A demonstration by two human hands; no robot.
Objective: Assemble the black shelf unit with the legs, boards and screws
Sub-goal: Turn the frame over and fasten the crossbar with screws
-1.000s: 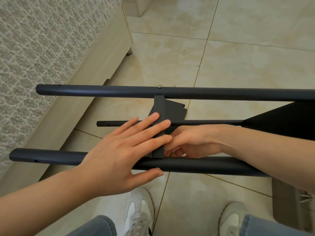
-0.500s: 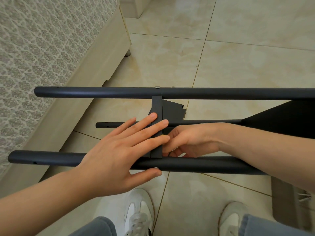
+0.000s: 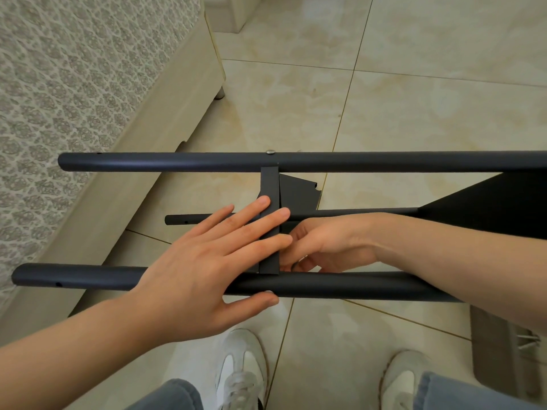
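Two white shoes (image 3: pixel 240 371) stand nearest on the tiled floor (image 3: pixel 414 113). Beyond them the near leg (image 3: pixel 355 291) lies left to right. The left hand (image 3: pixel 192 267) reaches across it, straight fingers pressing the upright board (image 3: pixel 270 184). The right hand (image 3: pixel 328 244) curls its fingers beside that board; any grasp cannot be told. Farthest, the far leg (image 3: pixel 177 162) carries a screw (image 3: pixel 270 152).

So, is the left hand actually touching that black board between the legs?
Touching. The head view shows the left hand's straight fingers lying flat across the black board's edge, with no gap visible.
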